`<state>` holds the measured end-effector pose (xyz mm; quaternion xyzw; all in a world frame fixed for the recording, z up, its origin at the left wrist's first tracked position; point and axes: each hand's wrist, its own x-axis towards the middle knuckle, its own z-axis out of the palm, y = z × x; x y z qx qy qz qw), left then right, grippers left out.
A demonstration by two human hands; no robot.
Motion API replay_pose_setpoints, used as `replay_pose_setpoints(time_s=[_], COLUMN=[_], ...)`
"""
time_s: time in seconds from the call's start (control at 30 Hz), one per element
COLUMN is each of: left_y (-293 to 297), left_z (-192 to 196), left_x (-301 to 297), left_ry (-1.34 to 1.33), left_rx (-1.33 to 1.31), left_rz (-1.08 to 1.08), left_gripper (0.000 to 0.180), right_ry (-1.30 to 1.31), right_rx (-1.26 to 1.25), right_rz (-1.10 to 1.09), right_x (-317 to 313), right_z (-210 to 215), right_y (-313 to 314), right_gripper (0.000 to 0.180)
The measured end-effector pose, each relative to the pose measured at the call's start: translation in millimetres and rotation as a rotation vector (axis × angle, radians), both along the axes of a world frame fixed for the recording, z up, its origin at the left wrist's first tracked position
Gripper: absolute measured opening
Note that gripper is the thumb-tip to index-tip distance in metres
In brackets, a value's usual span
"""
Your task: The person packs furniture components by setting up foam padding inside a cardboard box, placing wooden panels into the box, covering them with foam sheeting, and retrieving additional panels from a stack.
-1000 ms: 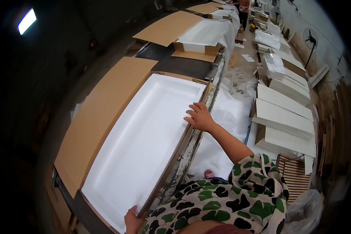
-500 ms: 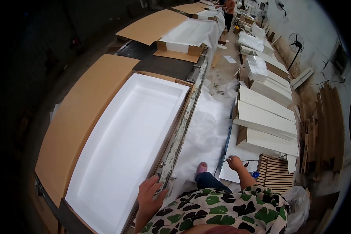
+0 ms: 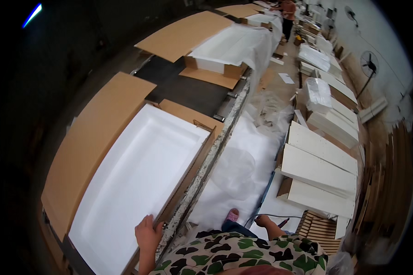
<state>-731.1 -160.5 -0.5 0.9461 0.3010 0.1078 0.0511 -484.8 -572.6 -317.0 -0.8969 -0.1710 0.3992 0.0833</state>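
Note:
A long white foam tray point(image 3: 124, 183) with raised rims lies in an open cardboard box point(image 3: 181, 183) on the bench to my left. My left hand point(image 3: 148, 233) rests at the near right edge of the tray and box, fingers stretched out and holding nothing. Low on my right side, my right hand point(image 3: 263, 221) has its fingers closed at the bend of a thin dark cable point(image 3: 280, 215). Its fingertips are small and partly hidden. Just right of that hand is a slim dark tool point(image 3: 284, 222), whose kind I cannot make out.
A large cardboard flap point(image 3: 96, 142) spreads along the box's left side. Farther along the bench stands another box point(image 3: 229, 73) draped in white sheeting. White panels point(image 3: 319, 169) are stacked at right, near a slatted brown piece point(image 3: 319, 231). Foam sheeting point(image 3: 234, 169) covers the floor. A person point(image 3: 287, 16) stands far off.
My left hand has moved left onto the tray's edge. My right hand has drawn closer to my body, and the cable's bend with it. More cardboard shows beyond the tray's far end.

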Motion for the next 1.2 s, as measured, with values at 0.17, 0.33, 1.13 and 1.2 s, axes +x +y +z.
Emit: replay_pose_setpoints(time_s=[0.17,0.33,1.13,1.2], left_y=[-6,-19,-330,-312], left_z=[15,20,-379,-403], left_x=[15,16,-625,-639], left_ry=[-0.031,-0.126,0.363,0.317], left_rx=[0.027,0.076,-0.809,-0.629], left_rz=[0.026,0.004,0.565,0.509], left_gripper=[0.045,0.043,0.027,0.029], right_ry=[-0.064,-0.232,0.029,-0.108], right_rx=[-0.161,-0.025,-0.289,-0.093], right_rz=[0.471,0.453,0.836,0.878], right_x=[69,85,-185,-154], right_z=[-22,-10,25,24], right_y=[14,56,-13,-4], right_gripper=[0.035,0.032,0.045,0.035])
